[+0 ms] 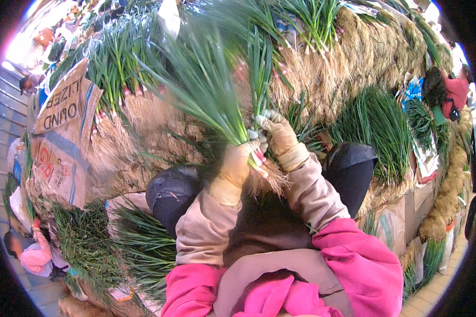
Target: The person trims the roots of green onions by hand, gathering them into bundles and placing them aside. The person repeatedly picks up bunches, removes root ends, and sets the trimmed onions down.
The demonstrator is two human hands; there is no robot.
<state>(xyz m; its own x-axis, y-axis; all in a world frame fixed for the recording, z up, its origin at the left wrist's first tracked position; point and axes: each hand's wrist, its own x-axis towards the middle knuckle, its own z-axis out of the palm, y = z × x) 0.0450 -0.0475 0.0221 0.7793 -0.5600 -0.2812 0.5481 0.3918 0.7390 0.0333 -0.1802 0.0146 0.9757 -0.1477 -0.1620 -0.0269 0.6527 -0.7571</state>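
Both hands wear pale, soiled gloves and meet before my knees. My left hand (237,158) is closed around a bunch of spring onions (218,95). Its long green leaves fan up and away, blurred toward the tips. Reddish-white bulbs and stringy roots (271,178) hang out below the fist, toward my lap. Close beside it, the fingers of my right hand (279,132) pinch a smaller clump of onion stalks (260,79) whose leaves stand upright. Where the two hands meet, the lower ends of that clump are hidden.
Piled spring onions with roots (309,75) lie ahead. Left stands a printed woven sack (63,130). Leafy bundles rest by my right knee (375,130) and to my left (142,241). Loose green trimmings (85,237) lie farther left. Other people sit at the left (33,253) and far right (454,93).
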